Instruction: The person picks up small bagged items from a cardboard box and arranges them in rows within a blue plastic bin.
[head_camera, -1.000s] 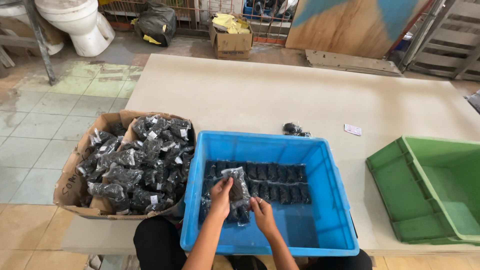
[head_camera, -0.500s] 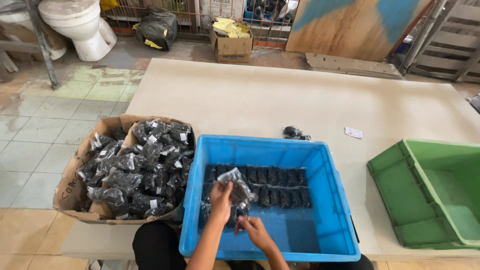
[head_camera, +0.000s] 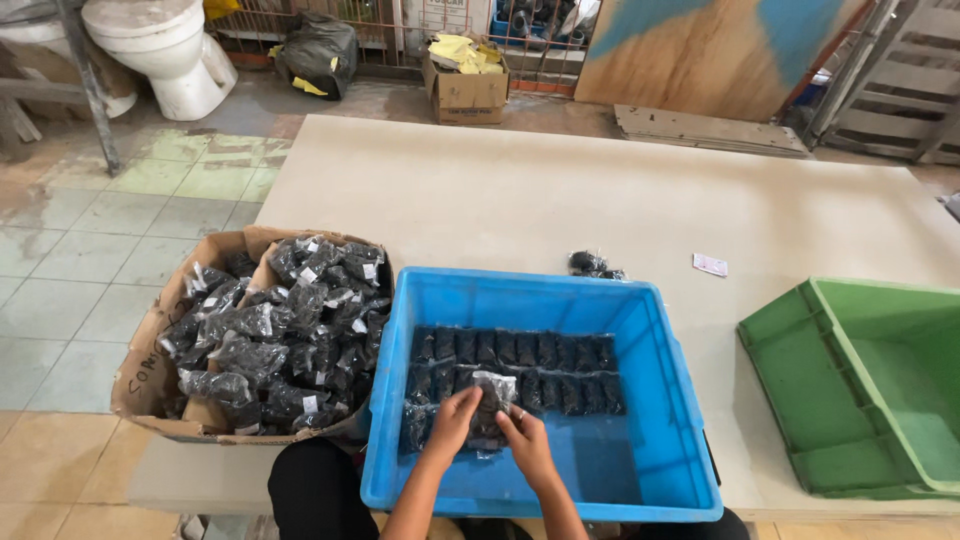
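left hand (head_camera: 452, 420), right hand (head_camera: 523, 440): pinching clear packet (head_camera: 490, 400) | blue crate (head_camera: 600, 300) | packet contents unclear

The crate (head_camera: 640, 310) sits at the table's (head_camera: 560, 200) 6 o'clock edge, with rows of packets (head_camera: 520, 365) lying in its far half. Both hands (head_camera: 490, 430) rest on one packet (head_camera: 490, 405) at the rows' 7 o'clock corner (left hand (head_camera: 452, 425) at 9, right hand (head_camera: 525, 440) at 4). A box (head_camera: 150, 360) full of packets stands touching the crate at 9 o'clock. A bin (head_camera: 790, 400) stands near at 3 o'clock. A stray packet (head_camera: 592, 265) lies just behind the crate at 12, a slip (head_camera: 710, 264) at 1.
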